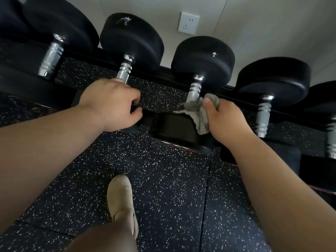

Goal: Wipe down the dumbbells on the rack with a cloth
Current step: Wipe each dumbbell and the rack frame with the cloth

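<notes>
Where the rack [174,73] runs slantwise across the upper half of the view, all positions below are given from it.

Item: dumbbells, black round heads, ribbed chrome handles, lying crosswise on the rack in a row. Far heads toward the wall. Second dumbbell [131,40] and third dumbbell [202,57] sit mid-rack; fourth dumbbell [272,80] further toward the rack's right end; more at either end, partly cut off.

Item: left hand [111,104], at the rack's near edge, curled closed over the near end of the second dumbbell's handle. The fingers wrap out of sight beneath.

Item: right hand [227,120], at the rack's near edge, fingers closed on a grey cloth [197,111], thumb pressed over the bunched fabric. The cloth touches the near end of the third dumbbell's handle and drapes over the dark head below it.

Item: wall socket [188,23], white, on the pale wall behind the rack, above the gap between second and third dumbbells.

Item: speckled black rubber floor [163,179], in front of and under the rack.

Item: beige shoe [121,199], on the floor well in front of the rack.
</notes>
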Tool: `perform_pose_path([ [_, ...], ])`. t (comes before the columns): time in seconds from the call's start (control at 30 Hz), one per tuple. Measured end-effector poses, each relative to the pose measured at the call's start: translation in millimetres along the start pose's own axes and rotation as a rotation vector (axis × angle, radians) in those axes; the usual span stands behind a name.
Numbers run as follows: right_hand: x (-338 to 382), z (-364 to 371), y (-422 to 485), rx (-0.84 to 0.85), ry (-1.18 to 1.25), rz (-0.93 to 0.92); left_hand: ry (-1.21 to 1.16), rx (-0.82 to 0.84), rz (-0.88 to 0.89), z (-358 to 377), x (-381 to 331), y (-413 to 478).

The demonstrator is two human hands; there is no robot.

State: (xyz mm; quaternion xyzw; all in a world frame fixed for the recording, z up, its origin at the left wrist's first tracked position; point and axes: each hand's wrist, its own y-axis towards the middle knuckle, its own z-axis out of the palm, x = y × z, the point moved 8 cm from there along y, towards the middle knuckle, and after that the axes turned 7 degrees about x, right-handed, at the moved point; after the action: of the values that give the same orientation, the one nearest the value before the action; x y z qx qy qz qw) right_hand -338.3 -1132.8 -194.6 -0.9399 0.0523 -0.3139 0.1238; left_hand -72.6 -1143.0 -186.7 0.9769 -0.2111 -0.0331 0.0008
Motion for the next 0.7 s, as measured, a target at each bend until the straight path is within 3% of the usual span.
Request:
perform_pose_path([
  [0.2, 19, -5, 45, 0.001, 0.082, 0.068, 0.026, -0.029, 0.005, 1, 0, 0],
  [0.3, 8, 22, 44, 0.194, 0.049, 0.02, 0.014, -0.05, 0.006, 1, 1, 0],
  [0.37, -6, 39, 37, 0.351, 0.155, 0.08, 0.003, -0.041, 0.007, 3, 2, 0],
  [0.5, -7, 46, 42, 0.522, 0.215, 0.1, 0.007, -0.04, 0.01, 2, 2, 1],
  [0.6, 1, 47, 52, 0.455, 0.16, 0.047, 0.014, -0.056, 0.01, 3, 2, 1],
  [0.7, 1, 27, 65, 0.204, 0.076, 0.083, 0.023, -0.064, 0.01, 4, 2, 0],
])
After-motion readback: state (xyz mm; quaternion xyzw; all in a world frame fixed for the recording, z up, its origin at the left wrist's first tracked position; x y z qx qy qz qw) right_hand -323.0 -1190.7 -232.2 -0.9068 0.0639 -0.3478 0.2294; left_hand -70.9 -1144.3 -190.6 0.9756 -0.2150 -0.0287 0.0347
